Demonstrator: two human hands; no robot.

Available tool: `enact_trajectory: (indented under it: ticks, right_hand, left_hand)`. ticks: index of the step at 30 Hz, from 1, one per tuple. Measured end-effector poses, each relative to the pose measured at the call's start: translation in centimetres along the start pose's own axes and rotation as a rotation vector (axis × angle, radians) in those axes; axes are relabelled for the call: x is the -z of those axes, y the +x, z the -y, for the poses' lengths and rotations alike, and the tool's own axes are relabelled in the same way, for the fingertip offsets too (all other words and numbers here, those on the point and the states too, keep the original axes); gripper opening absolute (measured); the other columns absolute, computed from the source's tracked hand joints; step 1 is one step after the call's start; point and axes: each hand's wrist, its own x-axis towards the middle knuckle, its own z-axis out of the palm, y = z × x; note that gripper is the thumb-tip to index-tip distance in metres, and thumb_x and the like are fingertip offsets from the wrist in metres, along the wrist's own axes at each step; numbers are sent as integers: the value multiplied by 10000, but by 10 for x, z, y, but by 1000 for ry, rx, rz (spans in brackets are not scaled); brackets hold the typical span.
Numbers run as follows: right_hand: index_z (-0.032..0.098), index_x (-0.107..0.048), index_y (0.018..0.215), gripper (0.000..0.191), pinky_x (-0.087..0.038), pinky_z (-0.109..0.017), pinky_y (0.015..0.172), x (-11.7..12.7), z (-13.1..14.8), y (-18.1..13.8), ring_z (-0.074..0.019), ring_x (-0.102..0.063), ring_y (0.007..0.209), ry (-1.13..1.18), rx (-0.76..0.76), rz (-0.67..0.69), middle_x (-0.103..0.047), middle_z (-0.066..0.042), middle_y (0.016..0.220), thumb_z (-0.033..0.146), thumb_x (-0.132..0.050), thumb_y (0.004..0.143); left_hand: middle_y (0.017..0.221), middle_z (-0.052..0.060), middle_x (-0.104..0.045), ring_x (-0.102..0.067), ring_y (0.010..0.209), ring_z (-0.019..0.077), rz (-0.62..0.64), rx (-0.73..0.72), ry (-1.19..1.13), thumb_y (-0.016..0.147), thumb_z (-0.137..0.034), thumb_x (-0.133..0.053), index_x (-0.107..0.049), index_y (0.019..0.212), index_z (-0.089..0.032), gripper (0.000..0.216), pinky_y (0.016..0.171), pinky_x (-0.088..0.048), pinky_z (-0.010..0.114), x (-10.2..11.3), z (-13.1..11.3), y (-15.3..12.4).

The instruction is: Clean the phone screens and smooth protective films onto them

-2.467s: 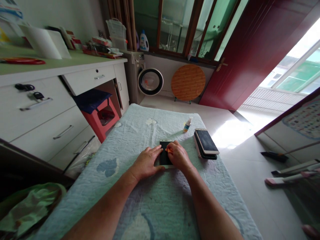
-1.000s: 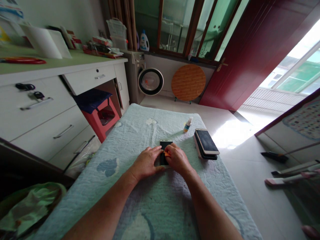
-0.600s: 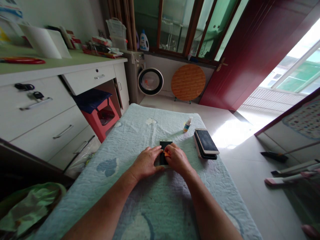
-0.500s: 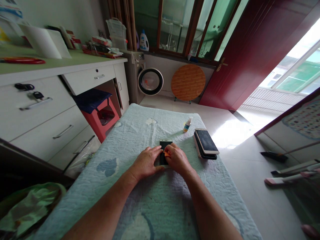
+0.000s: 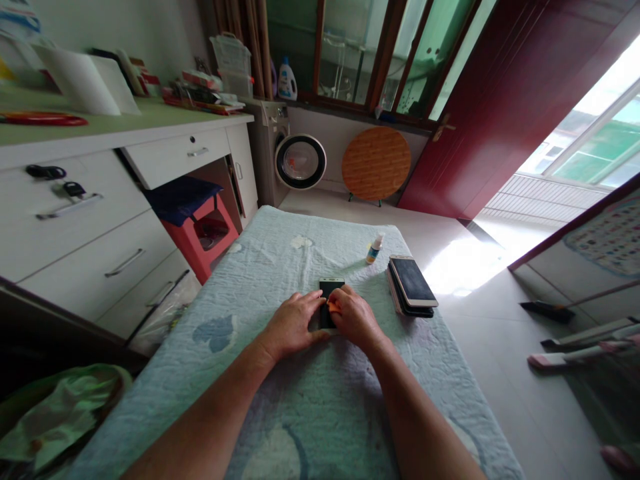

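A smartphone [image 5: 332,285] with a dark screen and pale edges lies on the cloth-covered table, its top end away from me. My left hand [image 5: 295,323] steadies it, fingers on its left side and thumb at its lower end. Pinched in my right hand [image 5: 354,316] is a small orange cloth [image 5: 334,307], pressed against the screen. The hands cover much of the phone's middle. To the right, several phones are stacked, with a gold-framed phone [image 5: 414,280] on top. Beyond them stands a small spray bottle [image 5: 374,249] with a clear cap.
A pale blue quilted cover [image 5: 280,247] spreads over the table. A red stool [image 5: 213,235] and white drawers [image 5: 100,227] are at the left, with a bin [image 5: 120,387] below. Farther back are an open washing machine door [image 5: 301,162] and a round wooden tabletop [image 5: 376,163].
Hardly anything differs. Both hands keep their places on the phone, and the whole view has shifted very slightly.
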Motion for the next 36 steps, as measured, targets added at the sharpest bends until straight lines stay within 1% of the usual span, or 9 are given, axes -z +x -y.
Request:
enact_trajectory:
  ticks: [10,13,18,21,24,29,32,36]
  right_hand:
    - [195,-593,837,92,-319,-225,630,2,3,-1,-119,-507,718,-29,1,7,-551,-16,868,162,-507,833]
    - [191,-609,824,108,-316,-232,634,2,6,-2,-122,-506,724,-47,34,19,-553,-16,845,164,-505,835]
    - [205,-642,823,114,-309,-228,621,3,8,-5,-115,-494,704,-14,130,93,-559,1,832,147,-556,776]
    - [207,-650,806,119,-314,-221,626,4,7,-4,-110,-500,701,7,150,106,-567,7,822,136,-561,772]
    - [212,-659,819,134,-325,-217,644,4,2,-3,-113,-524,732,11,118,78,-575,1,828,147,-543,809]
    - [222,-661,865,130,-329,-222,647,5,-12,1,-123,-537,742,-24,-42,-14,-585,-10,853,197,-534,847]
    - [220,-660,871,121,-332,-225,646,6,-18,3,-128,-533,736,-42,-100,-63,-587,-14,851,201,-544,843]
    - [210,-663,844,117,-343,-224,650,7,-21,4,-132,-530,738,-32,-138,-109,-584,-19,842,179,-551,826]
  left_hand:
    - [1430,142,-484,-492,1254,309,-4,-25,-8,741,-582,-686,-526,1304,-168,717,1068,-355,405,-1,2,0]
    - [1428,133,-488,-505,1236,309,-14,-19,-8,745,-594,-679,-531,1303,-180,710,1058,-370,405,-1,2,0]
    - [1416,121,-503,-528,1203,304,-11,-25,3,755,-518,-701,-558,1273,-187,631,1041,-386,401,-1,1,0]
    - [1419,113,-501,-524,1210,302,-10,-13,2,757,-513,-697,-554,1280,-199,626,1038,-390,401,-1,1,0]
    - [1435,120,-483,-505,1237,306,4,0,2,749,-537,-692,-539,1303,-192,671,1053,-377,406,0,1,0]
    - [1454,130,-460,-479,1273,315,27,19,-1,727,-561,-699,-533,1317,-178,723,1075,-352,413,3,-2,1]
    - [1455,133,-458,-474,1281,313,31,22,-3,733,-540,-702,-532,1320,-173,714,1078,-347,409,4,-3,2]
    - [1455,140,-456,-473,1280,315,29,22,8,744,-532,-692,-529,1324,-155,711,1077,-347,406,3,-2,1]
